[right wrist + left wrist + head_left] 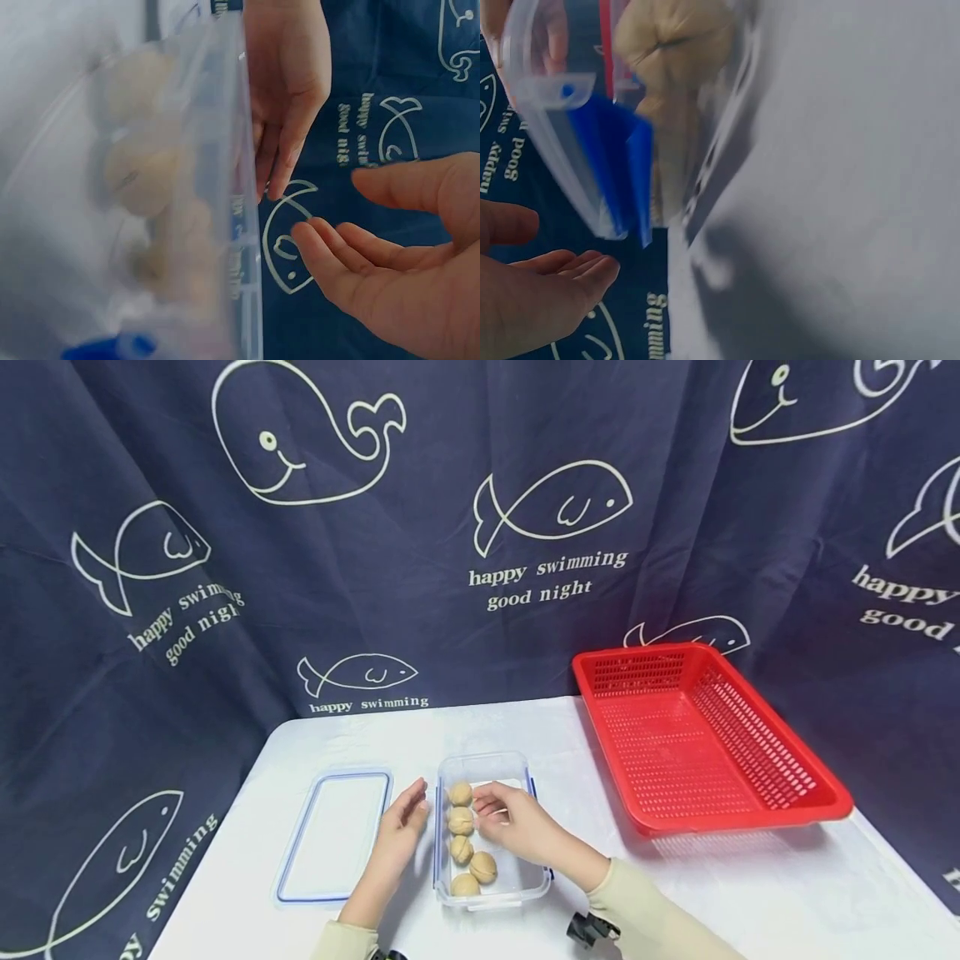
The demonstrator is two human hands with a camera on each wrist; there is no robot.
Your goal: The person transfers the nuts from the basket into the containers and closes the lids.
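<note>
A clear plastic box (517, 897) with blue side clips stands on the white table. Several walnuts (461, 821) lie in it, mostly in a row along its left wall. My right hand (517, 827) is over the box, fingertips close to the farthest walnuts. In the right wrist view, thumb and fingers of this right hand (405, 255) are apart with nothing between them. Just outside the box's left wall is my left hand (401, 827), palm toward the box and fingers loosely bent. The left wrist view has this left hand (547, 285) holding nothing, below a blue clip (619, 161).
A lid (333, 835) with a blue seal lies flat left of the box. At the right stands a large red perforated basket (675, 752), near the table's right edge. A dark blue curtain (450, 635) with fish drawings hangs behind the table (585, 881).
</note>
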